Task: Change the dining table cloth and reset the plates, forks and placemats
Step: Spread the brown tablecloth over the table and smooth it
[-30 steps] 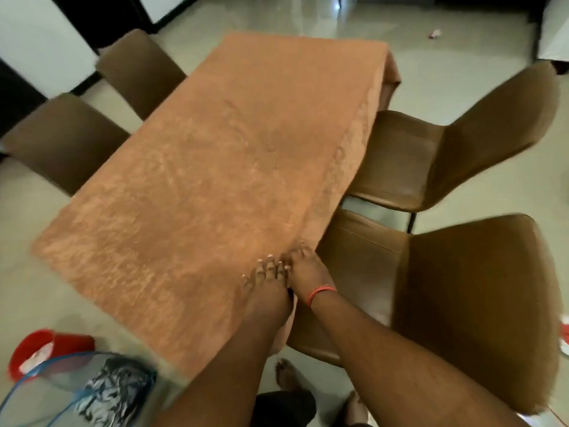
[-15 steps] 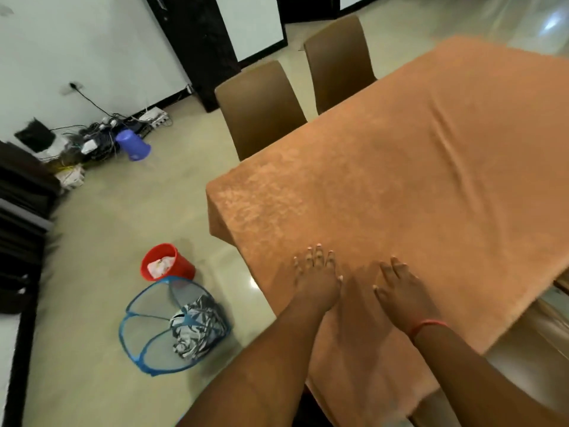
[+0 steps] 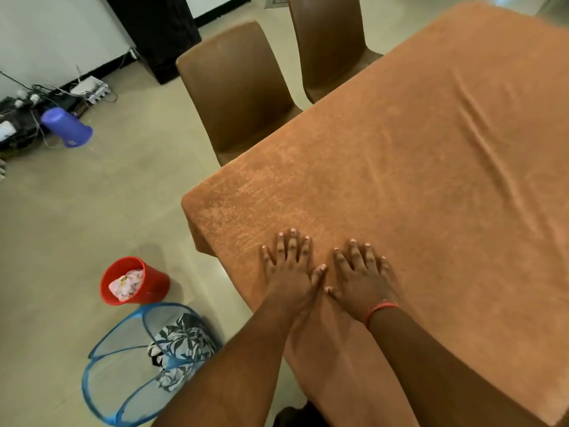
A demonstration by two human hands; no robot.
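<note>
An orange-brown table cloth (image 3: 400, 155) covers the dining table and hangs over its near edge and left corner. My left hand (image 3: 291, 266) lies flat on the cloth near the table's near edge, fingers straight and spread. Just to its right, my right hand (image 3: 360, 278) also presses flat on the cloth, a red band on its wrist; the two thumbs almost touch. A long crease runs across the cloth at the right. No plates, forks or placemats are in view.
Two brown chairs (image 3: 237, 87) stand at the table's left side. On the floor to my left are a red bucket (image 3: 135, 282), a blue mesh hamper (image 3: 138, 362) holding a patterned cloth, a purple cup (image 3: 66, 127) and a tangle of cables (image 3: 21, 115) by the wall.
My view has swung from the table's right side to its left corner. Both hands have slid left along the cloth's near edge and now lie flat side by side, thumbs close.
</note>
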